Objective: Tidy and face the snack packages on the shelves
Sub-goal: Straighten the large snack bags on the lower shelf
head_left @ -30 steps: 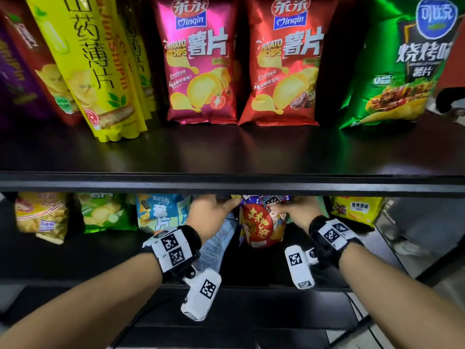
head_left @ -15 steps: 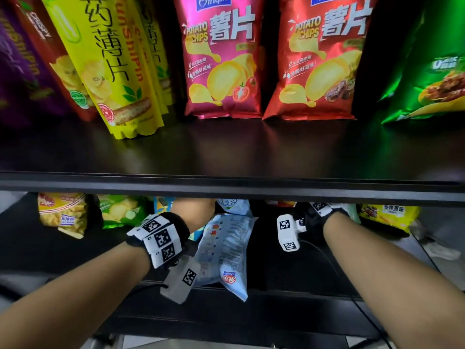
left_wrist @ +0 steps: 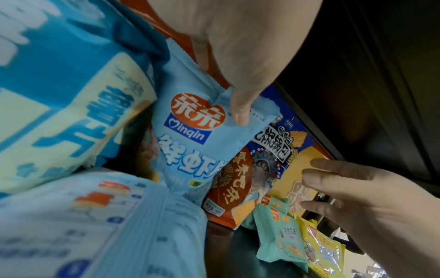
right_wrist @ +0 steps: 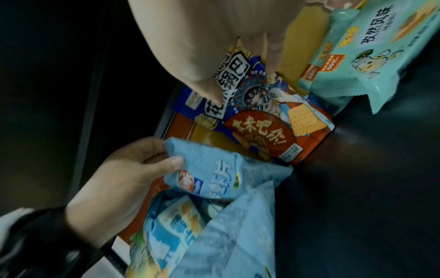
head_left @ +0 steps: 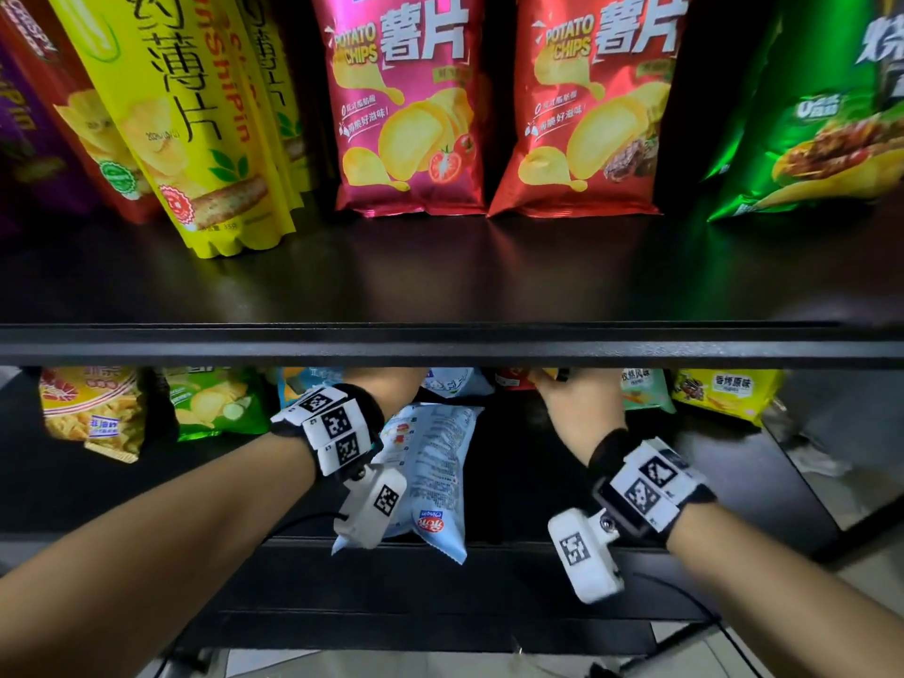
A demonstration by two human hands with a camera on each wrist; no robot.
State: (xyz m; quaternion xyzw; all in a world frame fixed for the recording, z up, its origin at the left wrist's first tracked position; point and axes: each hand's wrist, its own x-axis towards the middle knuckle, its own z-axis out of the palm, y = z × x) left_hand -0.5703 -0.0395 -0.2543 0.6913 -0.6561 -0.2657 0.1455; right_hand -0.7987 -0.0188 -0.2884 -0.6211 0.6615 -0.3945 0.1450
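- Left hand (left_wrist: 240,56) pinches the pale-blue shrimp-chip bag (left_wrist: 190,135) by its top corner on the lower shelf (head_left: 734,482); the thin grip could slip (bag drops).
- Below those fingers, a back-facing blue bag (head_left: 430,472) overhangs the edge and might fall.
- Right hand (right_wrist: 202,47), fingers loosely spread on the opera-print bag (right_wrist: 262,120), could topple it.

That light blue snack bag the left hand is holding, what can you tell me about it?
The light blue snack bag looks like thin glossy plastic film with a crimped top seal. It carries an orange heart logo over a blue "Qinqin" label and large white characters. It stands tilted on the lower shelf, front facing out. The left hand pinches its top corner, thumb on the front. It overlaps the orange and blue opera-face bag, and another pale blue bag lies back-side up in front of it.
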